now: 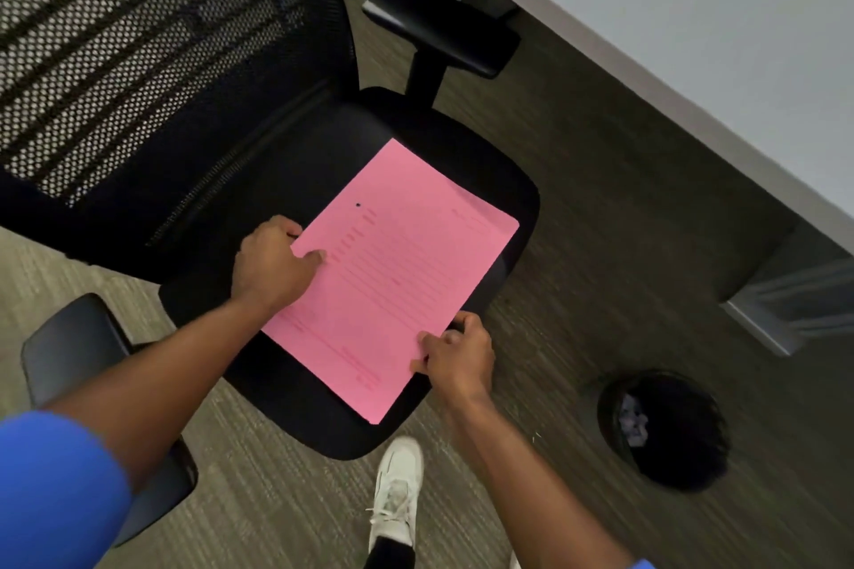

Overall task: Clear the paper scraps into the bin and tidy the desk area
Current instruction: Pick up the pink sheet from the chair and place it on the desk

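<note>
A stack of pink printed paper [393, 277] lies on the black seat of an office chair [314, 420]. My left hand [270, 263] grips the stack's left edge, thumb on top. My right hand [457, 358] pinches the stack's lower right edge. A round black bin [665, 430] stands on the floor to the right of the chair, with crumpled white paper scraps [634, 425] inside it.
The chair's mesh back [152, 51] fills the upper left, with armrests at top centre [443, 28] and lower left [74, 347]. A grey desk [693, 14] runs along the upper right, its leg [785, 305] near the bin. My white shoe [397, 494] is on the carpet.
</note>
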The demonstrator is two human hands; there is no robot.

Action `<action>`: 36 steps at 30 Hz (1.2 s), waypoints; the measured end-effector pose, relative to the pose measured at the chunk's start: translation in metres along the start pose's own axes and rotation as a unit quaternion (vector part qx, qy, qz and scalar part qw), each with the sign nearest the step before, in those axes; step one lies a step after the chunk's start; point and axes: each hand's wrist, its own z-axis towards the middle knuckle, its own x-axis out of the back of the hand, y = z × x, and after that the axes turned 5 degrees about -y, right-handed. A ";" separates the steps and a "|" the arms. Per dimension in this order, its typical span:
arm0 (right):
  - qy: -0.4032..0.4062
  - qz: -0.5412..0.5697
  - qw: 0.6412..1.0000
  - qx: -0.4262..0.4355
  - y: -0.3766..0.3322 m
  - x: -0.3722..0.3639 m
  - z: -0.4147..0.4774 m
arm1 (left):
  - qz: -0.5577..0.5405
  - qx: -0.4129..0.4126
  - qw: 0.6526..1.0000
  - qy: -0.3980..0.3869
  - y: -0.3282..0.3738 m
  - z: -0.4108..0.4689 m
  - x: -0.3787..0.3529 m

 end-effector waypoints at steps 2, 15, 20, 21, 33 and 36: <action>0.007 -0.015 1.000 0.017 0.003 0.011 -0.003 | -0.003 -0.011 1.000 -0.006 0.004 -0.009 0.001; 0.021 -0.140 0.985 0.097 -0.010 0.120 -0.056 | -0.090 -0.042 0.995 -0.021 0.038 -0.118 -0.005; 0.013 -0.168 0.979 0.113 -0.025 0.161 -0.083 | -0.128 -0.041 0.991 -0.003 0.059 -0.158 -0.006; 0.011 -0.172 0.978 0.114 -0.027 0.169 -0.090 | -0.136 -0.037 0.990 -0.001 0.064 -0.166 -0.005; -0.007 -0.177 0.975 0.131 -0.064 0.256 -0.170 | -0.193 -0.069 0.979 0.000 0.124 -0.259 0.015; -0.007 -0.160 0.978 0.135 -0.078 0.273 -0.191 | -0.199 -0.081 0.977 -0.005 0.139 -0.281 0.026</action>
